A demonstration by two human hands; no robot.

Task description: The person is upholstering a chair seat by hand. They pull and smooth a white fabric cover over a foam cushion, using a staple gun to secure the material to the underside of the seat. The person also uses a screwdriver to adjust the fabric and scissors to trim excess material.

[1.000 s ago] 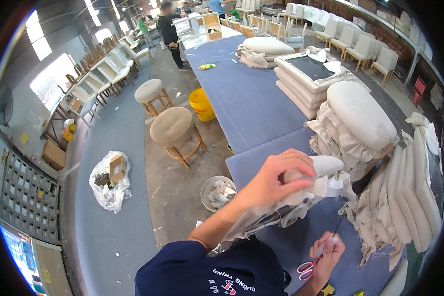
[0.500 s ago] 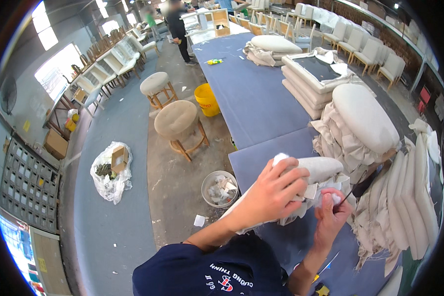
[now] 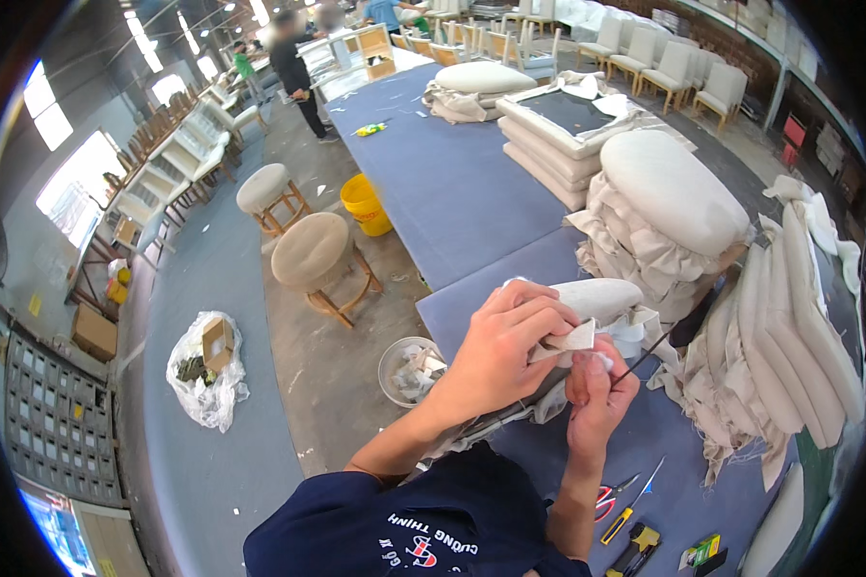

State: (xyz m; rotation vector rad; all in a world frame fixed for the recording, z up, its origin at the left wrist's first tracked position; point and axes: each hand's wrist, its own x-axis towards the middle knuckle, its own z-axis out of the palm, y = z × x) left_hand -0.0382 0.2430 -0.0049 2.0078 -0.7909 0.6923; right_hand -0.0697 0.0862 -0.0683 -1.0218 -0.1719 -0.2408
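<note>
In front of me a beige upholstered cushion (image 3: 601,292) lies on the blue-topped table, its loose cloth edge facing my hands. My left hand (image 3: 510,351) is closed on the fabric flap (image 3: 575,338), with a bit of white stuffing by its knuckles. Right beside it my right hand (image 3: 595,399) is closed round a thin dark rod (image 3: 645,356) that points up and away to the right. White wadding (image 3: 603,362) shows at its fingertips. The hands partly hide the cushion's near end.
Padded pieces (image 3: 674,197) are stacked behind and to the right. Scissors (image 3: 606,500), a yellow-handled screwdriver (image 3: 618,525) and a black-yellow tool (image 3: 637,550) lie near my right forearm. Left of the table stand a scrap bucket (image 3: 385,375), a yellow bucket (image 3: 364,204) and stools (image 3: 313,252).
My hands have come closer together, and my left hand has moved from white stuffing down onto the fabric flap. The view has shifted, showing more tools at the lower right.
</note>
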